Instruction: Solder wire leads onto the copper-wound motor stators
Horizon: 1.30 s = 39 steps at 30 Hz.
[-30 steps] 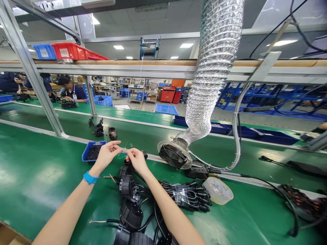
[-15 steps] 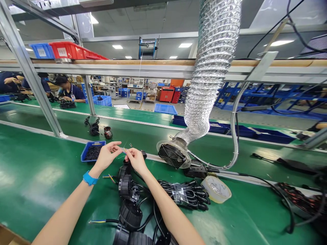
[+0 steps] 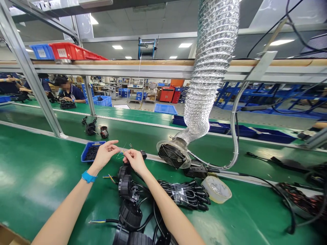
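Observation:
My right hand (image 3: 136, 161) pinches the end of a thin wire (image 3: 123, 151) with yellow showing at the fingertips. Just left of it, my left hand (image 3: 104, 154) has thumb and fingertips drawn together close to the wire; whatever they hold is too small to make out. Fine wire strands stick up around the fingertips. Below my hands stands a row of round black motor housings (image 3: 125, 186) with black cables, partly covered by my right forearm. Two cable ends show bare coloured wires (image 3: 110, 178). Beside my left hand sits a blue bin (image 3: 83, 157) of small black pieces.
A fan (image 3: 172, 154) on a silver duct (image 3: 198, 112) hangs right of my hands. A bundle of black cables (image 3: 187, 194) and a translucent round tub (image 3: 217, 190) lie nearer. On the belt beyond are a motor (image 3: 90, 128) and a copper-wound stator (image 3: 104, 132). A co-worker sits far left.
My left hand has drawn slightly left, away from the right fingertips. The right hand has shifted a little left, still on the wire. Parts on the far belt have slid left.

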Available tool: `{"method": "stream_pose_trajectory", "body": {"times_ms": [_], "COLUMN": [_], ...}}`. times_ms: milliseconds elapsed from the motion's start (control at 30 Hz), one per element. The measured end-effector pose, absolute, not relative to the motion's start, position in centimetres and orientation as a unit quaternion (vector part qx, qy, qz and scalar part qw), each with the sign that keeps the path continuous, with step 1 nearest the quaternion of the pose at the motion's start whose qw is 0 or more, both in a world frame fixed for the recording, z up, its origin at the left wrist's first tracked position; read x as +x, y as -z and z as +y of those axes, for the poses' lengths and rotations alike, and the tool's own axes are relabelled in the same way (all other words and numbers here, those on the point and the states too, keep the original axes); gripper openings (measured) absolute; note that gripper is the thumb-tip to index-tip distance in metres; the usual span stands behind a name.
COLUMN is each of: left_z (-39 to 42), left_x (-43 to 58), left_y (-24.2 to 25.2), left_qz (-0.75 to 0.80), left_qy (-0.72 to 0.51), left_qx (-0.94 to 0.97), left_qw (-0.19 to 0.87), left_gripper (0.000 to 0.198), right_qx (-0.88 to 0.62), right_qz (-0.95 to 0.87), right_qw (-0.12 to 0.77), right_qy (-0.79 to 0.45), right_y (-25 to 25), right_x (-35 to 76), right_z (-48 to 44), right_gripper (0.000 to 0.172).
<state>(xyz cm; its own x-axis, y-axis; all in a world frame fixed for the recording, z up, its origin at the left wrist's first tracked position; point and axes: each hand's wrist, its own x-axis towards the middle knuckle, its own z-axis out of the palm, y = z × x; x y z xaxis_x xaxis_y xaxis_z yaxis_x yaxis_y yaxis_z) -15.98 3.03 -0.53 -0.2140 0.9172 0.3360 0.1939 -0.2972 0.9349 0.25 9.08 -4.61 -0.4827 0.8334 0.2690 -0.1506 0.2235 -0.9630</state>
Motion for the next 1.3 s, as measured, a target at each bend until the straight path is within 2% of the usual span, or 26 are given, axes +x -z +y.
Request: {"method": "stream_pose_trajectory", "body": {"times_ms": [100, 500, 867, 1067, 1200, 1300], "left_z": [3.3, 3.2, 3.2, 2.9, 2.8, 4.1], "left_x": [-15.9, -15.7, -15.9, -16.5, -17.2, -19.0], "left_y": [0.8, 0.8, 0.8, 0.4, 0.4, 1.9], "left_qz": [0.500, 0.495, 0.518, 0.523, 0.555, 0.577], "left_qy": [-0.625, -0.626, -0.590, -0.551, -0.514, -0.442], "left_qx": [0.517, 0.517, 0.540, 0.561, 0.565, 0.605], "left_qw": [0.303, 0.310, 0.304, 0.328, 0.330, 0.326], "left_gripper": [0.055, 0.057, 0.050, 0.055, 0.061, 0.053], "right_qx": [-0.260, -0.261, -0.264, -0.291, -0.321, -0.326], "right_qz": [-0.651, -0.650, -0.649, -0.639, -0.625, -0.618], "right_qw": [0.428, 0.423, 0.419, 0.425, 0.421, 0.411], "right_qy": [-0.570, -0.575, -0.578, -0.571, -0.574, -0.586], "right_y": [4.6, 4.2, 4.3, 3.7, 3.1, 3.3], "right_x": [0.2, 0.3, 0.3, -0.1, -0.2, -0.2], "right_z": [8.9, 8.7, 8.7, 8.1, 7.5, 7.9], "right_gripper": [0.038, 0.038, 0.039, 0.041, 0.034, 0.022]}}
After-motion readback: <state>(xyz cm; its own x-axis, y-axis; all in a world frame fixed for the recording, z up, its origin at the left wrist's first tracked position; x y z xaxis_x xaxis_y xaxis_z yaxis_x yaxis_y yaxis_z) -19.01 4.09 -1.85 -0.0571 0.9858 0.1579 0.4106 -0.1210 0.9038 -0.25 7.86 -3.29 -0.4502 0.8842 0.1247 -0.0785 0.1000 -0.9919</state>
